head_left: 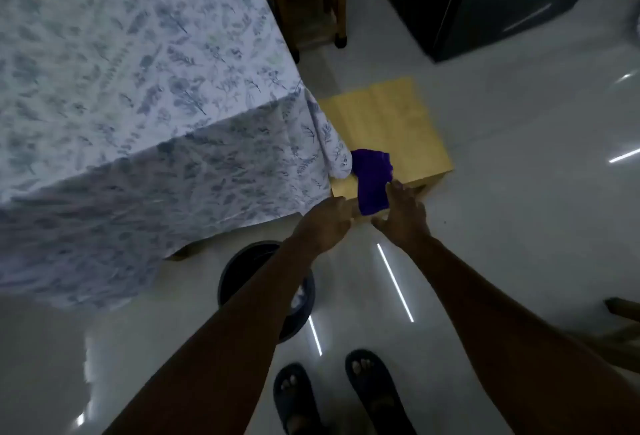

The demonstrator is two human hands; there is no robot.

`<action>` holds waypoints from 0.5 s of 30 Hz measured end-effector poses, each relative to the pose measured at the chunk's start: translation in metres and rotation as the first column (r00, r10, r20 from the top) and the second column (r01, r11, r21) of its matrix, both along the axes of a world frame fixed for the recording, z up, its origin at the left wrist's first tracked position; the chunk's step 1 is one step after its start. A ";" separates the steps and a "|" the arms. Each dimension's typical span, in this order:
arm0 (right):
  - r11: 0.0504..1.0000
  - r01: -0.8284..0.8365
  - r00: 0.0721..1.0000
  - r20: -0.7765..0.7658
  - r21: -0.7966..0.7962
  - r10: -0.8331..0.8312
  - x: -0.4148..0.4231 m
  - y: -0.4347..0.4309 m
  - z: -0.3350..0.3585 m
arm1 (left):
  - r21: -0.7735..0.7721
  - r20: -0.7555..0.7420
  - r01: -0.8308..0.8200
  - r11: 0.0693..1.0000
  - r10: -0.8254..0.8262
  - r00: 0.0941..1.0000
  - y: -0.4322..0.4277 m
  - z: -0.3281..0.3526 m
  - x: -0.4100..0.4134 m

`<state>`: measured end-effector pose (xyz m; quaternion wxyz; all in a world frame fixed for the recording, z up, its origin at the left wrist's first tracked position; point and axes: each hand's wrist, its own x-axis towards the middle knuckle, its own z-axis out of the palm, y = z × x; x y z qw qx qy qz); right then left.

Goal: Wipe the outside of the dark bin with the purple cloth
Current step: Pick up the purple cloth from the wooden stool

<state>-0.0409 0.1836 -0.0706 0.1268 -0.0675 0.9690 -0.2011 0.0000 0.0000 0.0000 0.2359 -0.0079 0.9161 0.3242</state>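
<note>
Draped over near edge of low light-wood stool (pixel 388 123), crumpled purple cloth (pixel 373 180) is flanked by both hands. Right hand (pixel 403 218) is laid against cloth's right side; left hand (pixel 325 223) is held just beside it; grip cannot be told. Round dark bin (pixel 242 270) is seen on glossy white floor (pixel 519 157), partly under floral-clothed worktop (pixel 138 88), beneath left forearm.
</note>
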 end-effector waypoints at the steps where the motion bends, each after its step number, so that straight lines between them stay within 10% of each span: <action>1: 1.000 -0.005 1.000 0.004 0.010 0.005 -0.004 -0.003 -0.010 | -0.009 0.003 -0.014 1.000 0.014 1.000 -0.001 -0.012 -0.004; 6: 0.995 -0.001 0.996 -0.086 0.099 0.010 -0.030 -0.019 -0.055 | -0.002 -0.026 -0.070 0.998 0.070 0.997 -0.009 -0.061 -0.012; 15: 0.970 0.152 0.891 -0.397 -0.192 -0.218 -0.010 -0.041 -0.097 | -0.015 -0.157 -0.123 0.992 0.119 0.980 -0.040 -0.150 0.029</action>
